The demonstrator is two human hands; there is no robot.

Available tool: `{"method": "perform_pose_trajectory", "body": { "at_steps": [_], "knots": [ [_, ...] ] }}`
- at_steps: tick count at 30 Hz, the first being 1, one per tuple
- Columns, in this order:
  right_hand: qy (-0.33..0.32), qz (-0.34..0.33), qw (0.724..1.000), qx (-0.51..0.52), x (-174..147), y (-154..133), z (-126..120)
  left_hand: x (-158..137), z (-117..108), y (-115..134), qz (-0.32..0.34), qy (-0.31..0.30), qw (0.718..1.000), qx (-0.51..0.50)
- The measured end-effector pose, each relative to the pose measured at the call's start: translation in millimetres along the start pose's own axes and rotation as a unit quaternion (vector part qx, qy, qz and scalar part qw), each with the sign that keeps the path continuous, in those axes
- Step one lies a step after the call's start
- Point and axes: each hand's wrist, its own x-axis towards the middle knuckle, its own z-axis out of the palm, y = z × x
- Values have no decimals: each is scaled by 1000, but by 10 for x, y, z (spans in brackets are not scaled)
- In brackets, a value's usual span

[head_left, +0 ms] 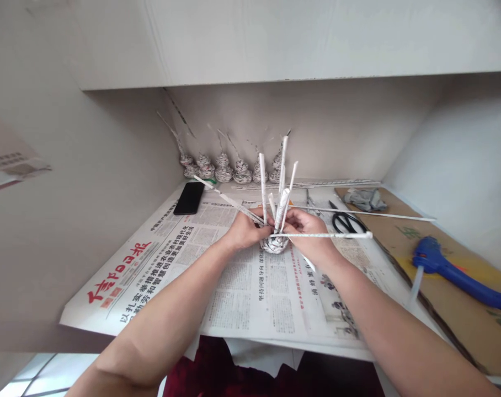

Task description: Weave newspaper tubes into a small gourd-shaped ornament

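A small round basket woven from rolled newspaper [274,244] is held between both hands above the newspaper-covered desk. Several white paper tubes stick up from its rim, and others reach out sideways to left and right. My left hand [248,227] grips the basket's left side, its thumb pressed at the base of the tubes. On the right side, the fingers of my right hand [306,225] are bent and pinched against the weave near a sideways paper tube [329,236]. The fingertips of both hands are partly hidden behind the upright tubes.
Several gourd-shaped paper weavings [223,168] line the back wall. A black phone [188,198] lies at the left. On the right are black-handled scissors [347,221], crumpled paper [365,199] and a blue glue gun [461,273] on cardboard [411,242]. A shelf [283,44] overhangs the desk.
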Motion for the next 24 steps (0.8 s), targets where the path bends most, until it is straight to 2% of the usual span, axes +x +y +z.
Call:
{"method": "perform_pose_trajectory", "body": {
  "at_steps": [4,10,13,17,21,24],
  "knots": [
    [-33,-20,997,-59,23,-19,-63,0,8,-33,-13,3,1000,2],
    [-1,-23,994,-107,10,-15,-49,-13,8,-2,37,-7,998,48],
    [8,-35,990,-136,5,-15,-55,-22,11,32,47,-22,998,45],
    [25,-19,986,-166,11,-30,-71,-31,20,84,61,-26,997,48],
    [9,-27,992,-124,5,-57,-71,-39,41,111,72,1,995,65],
    [-36,-1,999,-8,12,-50,-78,-39,61,89,65,24,994,80]
  ]
}}
